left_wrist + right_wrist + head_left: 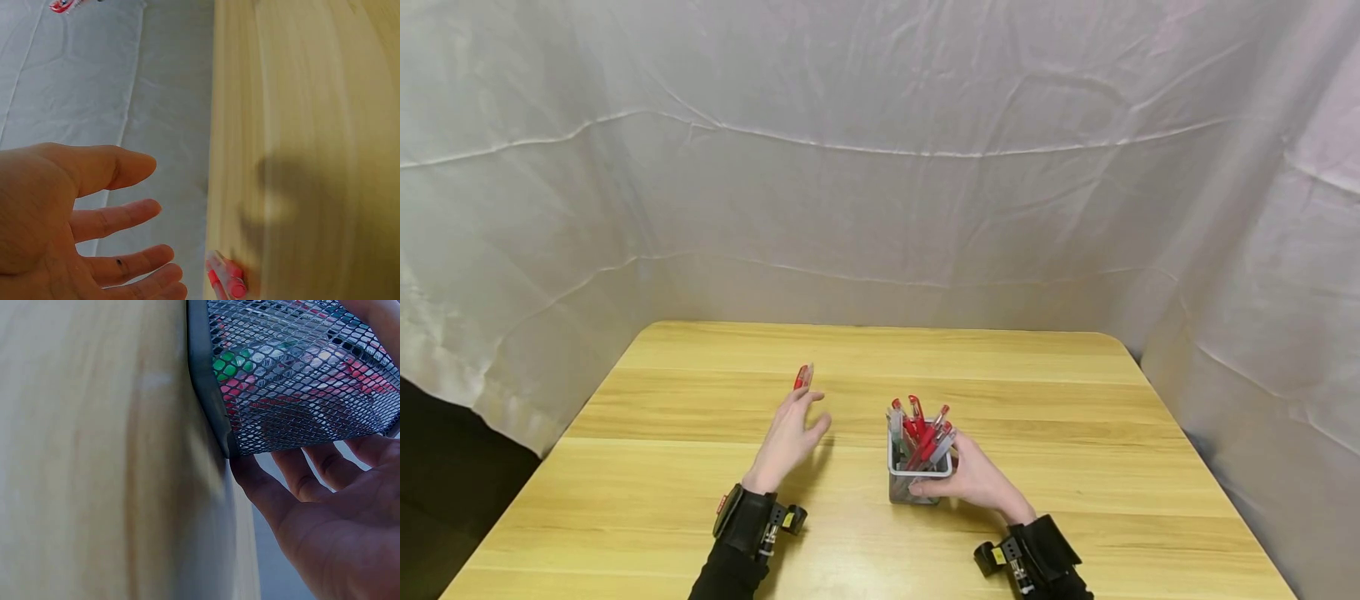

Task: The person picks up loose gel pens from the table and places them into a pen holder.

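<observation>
A metal mesh pen holder [914,487] stands upright on the table, filled with several pens [922,437], mostly red ones. My right hand [981,477] grips the holder from its right side. In the right wrist view, the thumb lies over one face of the mesh [294,381] and the fingers [262,484] touch another near the base. To the left, my left hand [786,442] hovers above the table with fingers spread and nothing held. Just beyond its fingertips, red pens [803,377] lie on the tabletop; the left wrist view shows these pens [226,276] side by side.
The light wooden table [1045,392] has rounded far corners. Pale grey cloth [880,208] hangs behind it and along both sides. A dark area [460,467] shows beyond the table at the left. Each wrist wears a black strap with a small camera [793,519].
</observation>
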A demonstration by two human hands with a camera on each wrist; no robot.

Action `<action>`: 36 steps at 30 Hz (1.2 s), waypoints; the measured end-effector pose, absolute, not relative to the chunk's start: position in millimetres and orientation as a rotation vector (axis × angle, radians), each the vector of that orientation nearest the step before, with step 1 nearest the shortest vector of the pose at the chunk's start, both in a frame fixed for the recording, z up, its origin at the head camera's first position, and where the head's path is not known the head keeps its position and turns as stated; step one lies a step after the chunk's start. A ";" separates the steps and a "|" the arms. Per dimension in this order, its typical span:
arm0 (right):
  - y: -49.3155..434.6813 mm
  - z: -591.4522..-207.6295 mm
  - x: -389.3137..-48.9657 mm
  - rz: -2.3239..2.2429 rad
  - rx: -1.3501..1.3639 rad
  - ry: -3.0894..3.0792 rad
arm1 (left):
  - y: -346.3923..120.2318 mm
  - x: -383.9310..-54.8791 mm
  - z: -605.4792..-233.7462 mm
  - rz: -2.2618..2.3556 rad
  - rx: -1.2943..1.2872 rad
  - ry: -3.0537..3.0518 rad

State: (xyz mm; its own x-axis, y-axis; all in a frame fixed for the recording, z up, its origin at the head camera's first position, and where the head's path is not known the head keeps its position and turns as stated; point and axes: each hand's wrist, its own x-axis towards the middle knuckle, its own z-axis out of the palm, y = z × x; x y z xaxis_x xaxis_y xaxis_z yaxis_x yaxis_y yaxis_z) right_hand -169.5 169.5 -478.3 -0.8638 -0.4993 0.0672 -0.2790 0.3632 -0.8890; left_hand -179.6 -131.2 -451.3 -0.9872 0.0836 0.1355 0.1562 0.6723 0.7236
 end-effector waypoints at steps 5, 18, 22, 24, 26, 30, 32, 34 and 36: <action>169.4 -478.1 -169.9 -1.509 -0.700 2.399 | -133.3 -179.8 -454.9 -1.178 -0.189 -2.804; 169.9 -478.5 -169.5 -1.514 -0.706 2.402 | -135.9 -181.3 -461.9 -1.096 -0.165 -2.850; 169.5 -478.0 -169.2 -1.510 -0.695 2.407 | -135.9 -181.5 -462.4 -1.088 -0.156 -2.858; 169.3 -477.8 -169.1 -1.507 -0.693 2.406 | -135.8 -181.9 -462.6 -1.081 -0.153 -2.860; 169.1 -477.7 -169.0 -1.503 -0.692 2.406 | -135.7 -182.4 -462.7 -1.067 -0.146 -2.866; 168.9 -477.9 -168.9 -1.499 -0.686 2.404 | -135.3 -182.9 -463.2 -1.055 -0.133 -2.881; 169.0 -478.0 -169.0 -1.501 -0.685 2.404 | -135.2 -182.7 -463.2 -1.058 -0.130 -2.887; 169.0 -478.1 -169.2 -1.504 -0.684 2.403 | -135.3 -182.7 -463.5 -1.064 -0.131 -2.895; 168.9 -478.1 -169.4 -1.510 -0.691 2.401 | -135.7 -182.8 -464.3 -1.063 -0.135 -2.901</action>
